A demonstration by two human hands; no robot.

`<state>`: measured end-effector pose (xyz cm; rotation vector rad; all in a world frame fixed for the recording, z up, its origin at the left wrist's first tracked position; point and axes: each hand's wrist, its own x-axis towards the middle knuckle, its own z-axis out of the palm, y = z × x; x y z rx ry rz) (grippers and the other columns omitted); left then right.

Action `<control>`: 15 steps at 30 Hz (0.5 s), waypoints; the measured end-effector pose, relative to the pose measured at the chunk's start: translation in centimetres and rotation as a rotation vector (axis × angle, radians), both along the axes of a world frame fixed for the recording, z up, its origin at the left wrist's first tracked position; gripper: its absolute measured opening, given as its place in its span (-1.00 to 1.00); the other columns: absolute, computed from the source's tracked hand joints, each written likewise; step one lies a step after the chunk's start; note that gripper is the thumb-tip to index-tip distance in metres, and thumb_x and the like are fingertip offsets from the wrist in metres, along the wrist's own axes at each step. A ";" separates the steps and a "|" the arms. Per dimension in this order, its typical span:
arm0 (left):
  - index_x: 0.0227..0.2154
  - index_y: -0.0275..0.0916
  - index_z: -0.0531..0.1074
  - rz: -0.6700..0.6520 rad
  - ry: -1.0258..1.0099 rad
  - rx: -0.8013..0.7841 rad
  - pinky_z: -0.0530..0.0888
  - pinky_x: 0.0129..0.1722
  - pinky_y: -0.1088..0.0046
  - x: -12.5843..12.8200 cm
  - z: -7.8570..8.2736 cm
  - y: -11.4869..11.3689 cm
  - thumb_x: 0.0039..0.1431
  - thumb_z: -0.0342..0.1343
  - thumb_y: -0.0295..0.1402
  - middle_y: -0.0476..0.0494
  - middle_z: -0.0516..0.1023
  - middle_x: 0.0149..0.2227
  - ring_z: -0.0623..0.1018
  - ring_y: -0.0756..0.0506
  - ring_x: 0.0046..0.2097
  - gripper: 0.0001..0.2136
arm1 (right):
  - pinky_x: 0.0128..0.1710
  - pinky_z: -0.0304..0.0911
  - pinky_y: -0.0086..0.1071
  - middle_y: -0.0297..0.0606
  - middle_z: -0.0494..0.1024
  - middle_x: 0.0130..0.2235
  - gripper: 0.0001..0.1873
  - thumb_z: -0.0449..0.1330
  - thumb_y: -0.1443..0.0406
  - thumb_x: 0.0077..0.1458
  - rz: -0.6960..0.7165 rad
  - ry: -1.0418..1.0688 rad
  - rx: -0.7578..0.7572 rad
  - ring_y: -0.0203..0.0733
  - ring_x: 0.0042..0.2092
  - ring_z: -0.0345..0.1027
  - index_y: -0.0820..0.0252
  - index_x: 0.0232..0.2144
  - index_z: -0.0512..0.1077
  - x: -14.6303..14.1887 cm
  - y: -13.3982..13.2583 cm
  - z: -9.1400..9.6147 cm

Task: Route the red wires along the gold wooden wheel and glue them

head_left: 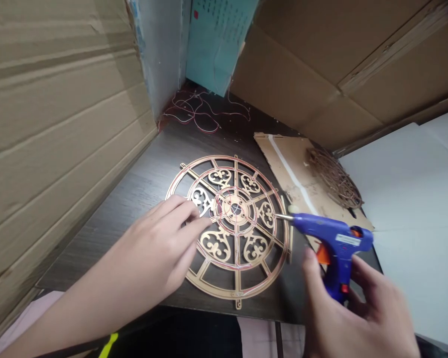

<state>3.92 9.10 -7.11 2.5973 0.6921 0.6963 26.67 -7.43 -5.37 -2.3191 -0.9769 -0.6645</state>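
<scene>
A round golden openwork wooden wheel (238, 274) lies flat on the dark table, with spokes, scroll-shaped inserts and a ringed hub. Thin red and white wires (224, 219) run along its rings and spokes. My left hand (168, 238) is over the wheel's left side, thumb and forefinger brought together close to the hub wires; whatever they pinch is too small to make out. In my right hand (362, 308) is a blue hot glue gun (332, 236) with an orange trigger. Its metal nozzle points left, over the wheel's right rim.
Behind the wheel, loose wires (197, 112) lie tangled on the dark table (127, 194). To the right, a cardboard sheet (283, 154) carries a stack of brown openwork pieces (336, 176). Cardboard walls (67, 124) stand left and behind; a white surface (414, 199) lies far right.
</scene>
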 end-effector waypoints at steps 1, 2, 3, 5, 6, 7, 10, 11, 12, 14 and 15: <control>0.02 -0.17 0.47 -0.002 0.004 -0.002 0.46 0.08 0.11 0.0 0.0 0.0 0.36 -0.01 -0.55 -0.14 0.47 -0.07 0.45 -0.19 0.05 -0.72 | -0.17 0.49 -0.01 0.06 0.60 -0.07 -0.34 0.49 0.19 -0.04 0.015 -0.126 0.052 0.13 -0.19 0.51 0.26 0.11 0.52 -0.8 0.6 0.0; 0.03 -0.17 0.47 -0.002 0.006 -0.005 0.45 0.09 0.10 0.0 -0.1 -0.1 0.36 0.00 -0.54 -0.14 0.47 -0.06 0.44 -0.19 0.06 -0.71 | -0.29 0.49 -0.15 -0.06 0.63 -0.17 -0.42 0.54 0.24 -0.14 0.086 -0.253 0.135 0.01 -0.29 0.51 0.25 -0.02 0.59 -1.6 1.2 -0.1; 0.05 -0.17 0.46 -0.001 0.005 -0.007 0.44 0.10 0.10 0.0 -0.1 -0.1 0.36 0.00 -0.54 -0.14 0.47 -0.05 0.44 -0.19 0.07 -0.71 | -0.31 0.48 -0.22 -0.13 0.64 -0.22 -0.45 0.58 0.28 -0.21 0.111 -0.302 0.169 -0.06 -0.33 0.51 0.24 -0.09 0.62 -2.2 1.8 -0.2; 0.06 -0.16 0.46 0.004 0.000 -0.011 0.43 0.13 0.10 0.1 -0.1 0.0 0.37 0.00 -0.54 -0.13 0.48 -0.05 0.44 -0.19 0.08 -0.70 | -0.35 0.45 -0.31 -0.17 0.64 -0.26 -0.49 0.61 0.31 -0.26 0.174 -0.348 0.212 -0.14 -0.36 0.50 0.28 -0.19 0.62 -3.0 2.8 -0.6; 0.07 -0.16 0.46 0.006 -0.004 -0.010 0.43 0.14 0.10 0.1 0.0 0.0 0.36 0.00 -0.55 -0.13 0.48 -0.05 0.44 -0.19 0.08 -0.69 | -0.34 0.44 -0.34 -0.16 0.63 -0.26 -0.51 0.62 0.31 -0.26 0.188 -0.344 0.214 -0.16 -0.35 0.50 0.30 -0.22 0.61 -3.3 3.1 -0.9; 0.06 -0.17 0.46 0.009 -0.007 -0.010 0.42 0.14 0.10 0.2 0.0 0.0 0.36 0.00 -0.55 -0.14 0.47 -0.05 0.44 -0.19 0.08 -0.69 | -0.34 0.43 -0.36 -0.15 0.63 -0.27 -0.53 0.63 0.29 -0.24 0.202 -0.343 0.213 -0.17 -0.35 0.50 0.32 -0.26 0.60 -3.5 3.2 -1.1; 0.02 -0.20 0.46 0.010 -0.005 -0.019 0.42 0.13 0.10 0.3 0.1 0.1 0.35 0.01 -0.56 -0.15 0.47 -0.07 0.44 -0.19 0.06 -0.72 | -0.30 0.42 -0.38 -0.13 0.62 -0.28 -0.57 0.63 0.27 -0.20 0.237 -0.334 0.210 -0.18 -0.31 0.51 0.34 -0.30 0.59 -3.9 3.3 -1.7; 0.00 -0.20 0.46 0.006 -0.006 -0.022 0.43 0.11 0.10 0.3 0.1 0.1 0.34 0.01 -0.56 -0.14 0.46 -0.08 0.44 -0.18 0.04 -0.73 | -0.28 0.42 -0.38 -0.13 0.62 -0.27 -0.58 0.63 0.27 -0.19 0.244 -0.335 0.211 -0.18 -0.31 0.52 0.34 -0.31 0.59 -3.9 3.3 -1.8; 0.00 -0.21 0.46 0.003 -0.008 -0.024 0.43 0.10 0.11 0.3 0.1 0.1 0.34 0.01 -0.57 -0.14 0.46 -0.08 0.44 -0.18 0.03 -0.73 | -0.27 0.42 -0.38 -0.13 0.63 -0.27 -0.58 0.63 0.27 -0.19 0.247 -0.331 0.211 -0.18 -0.30 0.52 0.33 -0.30 0.59 -4.0 3.2 -1.8; 0.02 -0.21 0.46 0.003 -0.011 -0.026 0.44 0.08 0.11 0.3 0.0 0.0 0.34 0.02 -0.57 -0.14 0.46 -0.09 0.44 -0.18 0.02 -0.72 | -0.23 0.42 -0.37 -0.12 0.63 -0.24 -0.57 0.63 0.28 -0.19 0.244 -0.306 0.208 -0.17 -0.28 0.52 0.32 -0.27 0.60 -4.1 3.1 -1.9; 0.04 -0.20 0.46 0.007 -0.011 -0.027 0.44 0.08 0.11 0.3 0.0 0.0 0.34 0.02 -0.56 -0.14 0.46 -0.09 0.44 -0.19 0.03 -0.71 | -0.22 0.42 -0.36 -0.12 0.63 -0.22 -0.55 0.63 0.28 -0.19 0.246 -0.290 0.202 -0.16 -0.27 0.52 0.32 -0.25 0.60 -4.2 3.0 -1.9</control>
